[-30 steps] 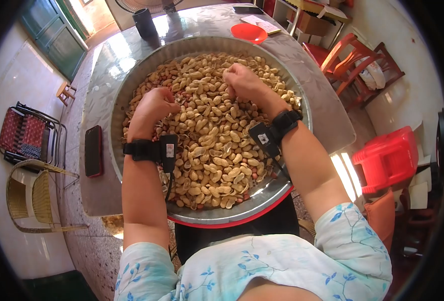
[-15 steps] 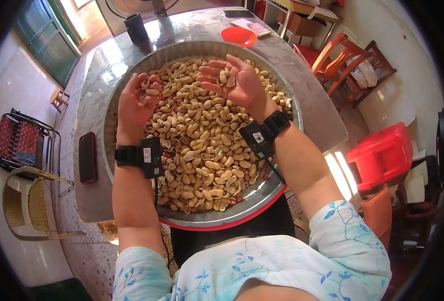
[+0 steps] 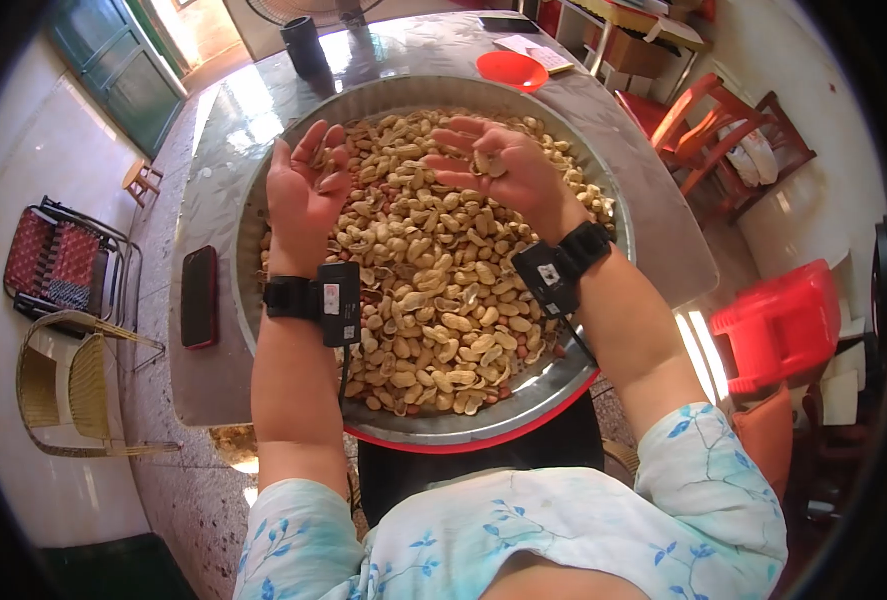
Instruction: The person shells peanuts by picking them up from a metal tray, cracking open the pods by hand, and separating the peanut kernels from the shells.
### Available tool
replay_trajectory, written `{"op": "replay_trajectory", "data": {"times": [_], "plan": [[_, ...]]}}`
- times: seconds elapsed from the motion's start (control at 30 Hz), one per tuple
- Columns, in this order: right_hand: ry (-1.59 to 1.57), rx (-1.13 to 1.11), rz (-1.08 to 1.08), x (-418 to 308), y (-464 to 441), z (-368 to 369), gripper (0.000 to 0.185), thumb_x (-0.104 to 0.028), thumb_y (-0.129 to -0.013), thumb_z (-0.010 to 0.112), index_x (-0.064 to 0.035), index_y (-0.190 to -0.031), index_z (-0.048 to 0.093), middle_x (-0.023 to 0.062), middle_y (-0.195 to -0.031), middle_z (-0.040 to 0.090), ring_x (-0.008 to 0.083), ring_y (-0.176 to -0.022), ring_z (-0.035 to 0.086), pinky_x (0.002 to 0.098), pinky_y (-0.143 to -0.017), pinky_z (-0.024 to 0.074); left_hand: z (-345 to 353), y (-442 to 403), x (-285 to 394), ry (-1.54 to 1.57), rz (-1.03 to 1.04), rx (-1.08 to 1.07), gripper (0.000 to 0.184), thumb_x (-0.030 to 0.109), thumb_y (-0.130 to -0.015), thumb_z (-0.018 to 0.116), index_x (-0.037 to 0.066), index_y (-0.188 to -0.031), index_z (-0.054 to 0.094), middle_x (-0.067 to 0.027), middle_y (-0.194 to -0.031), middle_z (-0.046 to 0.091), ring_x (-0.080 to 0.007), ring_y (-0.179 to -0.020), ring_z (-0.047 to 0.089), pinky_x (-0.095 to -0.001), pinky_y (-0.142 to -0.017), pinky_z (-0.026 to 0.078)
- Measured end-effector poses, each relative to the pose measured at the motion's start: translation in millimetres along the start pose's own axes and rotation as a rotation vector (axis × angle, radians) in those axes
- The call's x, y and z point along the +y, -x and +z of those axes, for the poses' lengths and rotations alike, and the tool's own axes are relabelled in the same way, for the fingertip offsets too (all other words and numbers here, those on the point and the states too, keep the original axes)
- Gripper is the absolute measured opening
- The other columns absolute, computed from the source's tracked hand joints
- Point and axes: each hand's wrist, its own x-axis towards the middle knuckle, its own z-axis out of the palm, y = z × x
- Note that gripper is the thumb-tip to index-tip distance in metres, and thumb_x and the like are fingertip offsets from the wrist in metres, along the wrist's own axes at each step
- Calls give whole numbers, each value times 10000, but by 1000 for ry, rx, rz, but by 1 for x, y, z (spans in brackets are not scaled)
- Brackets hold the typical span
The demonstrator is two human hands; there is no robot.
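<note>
A wide round metal pan point(image 3: 253, 235) is heaped with peanuts point(image 3: 443, 270), mostly in pale shells, with some loose reddish kernels among them. My left hand point(image 3: 306, 190) is over the pan's left side, palm up, its half-curled fingers round a small bit of peanut shell point(image 3: 323, 165). Over the far right of the heap, my right hand point(image 3: 523, 175) is turned palm up too. Its thumb bends across a peanut shell point(image 3: 486, 164) lying at the fingers. Whether kernels are also in either hand, I cannot make out.
The pan rests at the near edge of a grey patterned table point(image 3: 233, 130). Around it lie a phone point(image 3: 199, 297), a black cup point(image 3: 305, 48) and a red plate point(image 3: 511, 71). Red stools point(image 3: 778, 325) and wooden chairs point(image 3: 703, 125) stand right, a wicker chair point(image 3: 83, 385) left.
The view has shifted, so the scene sits further right. My left fingers have straightened somewhat, and my right thumb has folded inward over the shell in that hand.
</note>
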Motion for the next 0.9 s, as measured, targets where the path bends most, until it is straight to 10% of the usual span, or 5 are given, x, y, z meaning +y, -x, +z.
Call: {"op": "replay_trajectory", "data": {"times": [0.1,0.23,0.57,0.73,0.9], "plan": [[118,-6,114,0,2,0,467,-21,-719,361,6,-1185,391,189,-1095,473,304,-873,569,357,-640,524,-4,-6,-1,-406,26,-10,207,183,-897,407,24,-990,501,-101,-861,566,-105,-544,453,-168,-379,304],[218,-6,187,-5,-3,-5,481,1,-684,383,12,-1165,401,176,-1058,499,154,-573,478,219,-433,398,14,5,-10,-794,39,109,249,-9,-768,402,50,-985,511,-90,-808,557,-95,-521,455,-170,-382,315],[1649,63,-261,22,-6,-2,205,-230,-732,615,-38,-799,636,113,-763,620,212,-699,594,319,-659,460,-2,-1,-3,-1191,-75,51,150,152,-763,603,23,-837,588,-48,-722,571,-86,-538,485,-196,-416,361],[1805,151,-236,27,-6,8,222,-270,-708,603,-70,-795,646,128,-803,621,271,-783,594,367,-700,462,-20,-6,-32,-2194,225,99,328,296,-731,641,40,-935,619,-107,-792,637,-241,-733,607,-341,-678,467],[1693,199,-340,29,-13,-7,207,-234,-739,561,-51,-783,647,108,-761,622,237,-687,590,333,-634,460,-14,-9,-30,-2185,14,117,360,313,-699,665,52,-943,615,-114,-804,632,-260,-739,604,-346,-698,464]]}}
